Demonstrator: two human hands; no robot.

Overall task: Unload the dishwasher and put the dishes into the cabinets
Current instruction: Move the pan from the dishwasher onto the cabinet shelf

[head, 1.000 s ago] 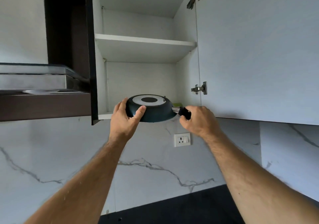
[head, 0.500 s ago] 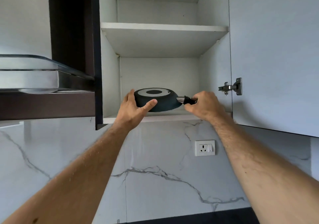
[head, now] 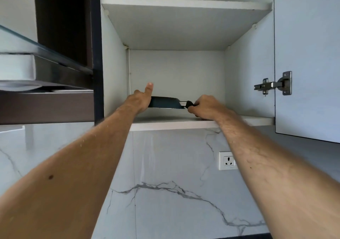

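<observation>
- White cabinet (head: 248, 84), door swung open, marble wall (head: 165, 183) below
- pan (head: 164, 102) sits low on bottom shelf (head: 174, 123)
- right hand (head: 206, 106) grips its handle (head: 188, 104)
- left hand (head: 140, 99) flat against pan's left side, fingers straight

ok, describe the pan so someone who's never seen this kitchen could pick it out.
Find the open white wall cabinet right of the dark range hood. On its bottom shelf sits the dark frying pan, between the left hand against its rim and the right hand gripping its black handle. It is the only dark object visible in the white interior.
</observation>
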